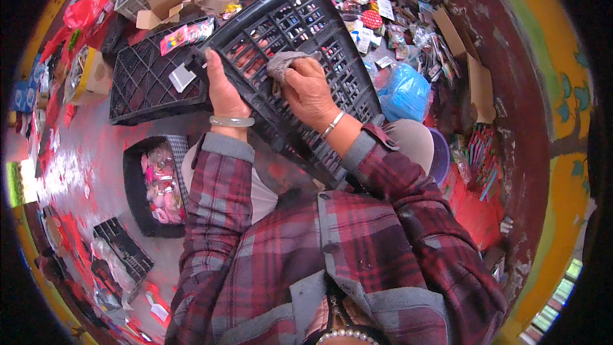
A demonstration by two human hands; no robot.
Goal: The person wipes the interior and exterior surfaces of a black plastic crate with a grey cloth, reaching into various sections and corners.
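Note:
A black plastic lattice crate (268, 1) is tilted up before me, above my lap. My left hand (228, 92) grips its left edge, the thumb on the near side and the fingers behind, partly visible through the openings. In my right hand (311, 92) is a bunched grey cloth (281, 66), pressed against the lattice near the middle of the crate. The fingers are closed round the cloth. Past the lattice show small, colourful things that I cannot make out one by one.
Another black crate (122, 92) lies at the left, a pink package (185, 35) on it. A black bin (135, 185) of pink items stands nearer. Packaged goods are heaped at the back. A blue bag (407, 92), purple basin (440, 156) and cardboard box (480, 89) are at the right.

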